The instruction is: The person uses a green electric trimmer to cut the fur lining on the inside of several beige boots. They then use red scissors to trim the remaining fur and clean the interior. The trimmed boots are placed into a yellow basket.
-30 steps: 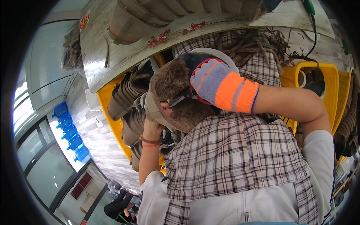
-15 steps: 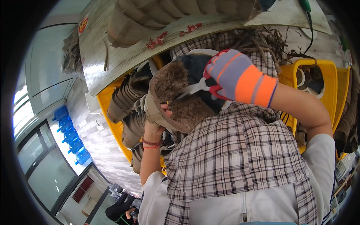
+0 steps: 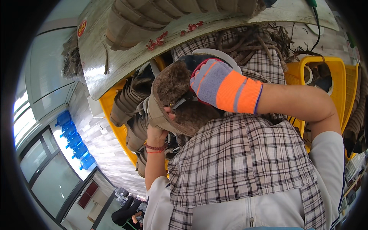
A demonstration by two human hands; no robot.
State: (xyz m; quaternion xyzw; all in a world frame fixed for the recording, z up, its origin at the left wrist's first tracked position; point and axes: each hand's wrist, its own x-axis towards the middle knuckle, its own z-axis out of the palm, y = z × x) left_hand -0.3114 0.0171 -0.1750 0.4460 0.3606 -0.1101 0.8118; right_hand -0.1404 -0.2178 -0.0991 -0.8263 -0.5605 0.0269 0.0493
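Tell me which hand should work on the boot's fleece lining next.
Right, probably: the gloved right hand sits at the lining with a small dark tool, while the bare left hand grips the boot from below.

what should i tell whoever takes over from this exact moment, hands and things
Left hand: bare, beaded bracelet at the wrist, holds the brown fur-lined boot by its lower edge.
Right hand: in a grey and orange work glove, pressed against the boot's fleecy opening. Whether the small dark tool beside the glove is in its grip cannot be told.
Things: more brown boots lie in the yellow crate behind, others on the white table above; a second yellow crate stands at the right.
Done: one boot is picked up and in hand.
Left: the boots in the crate and on the table lie untouched.
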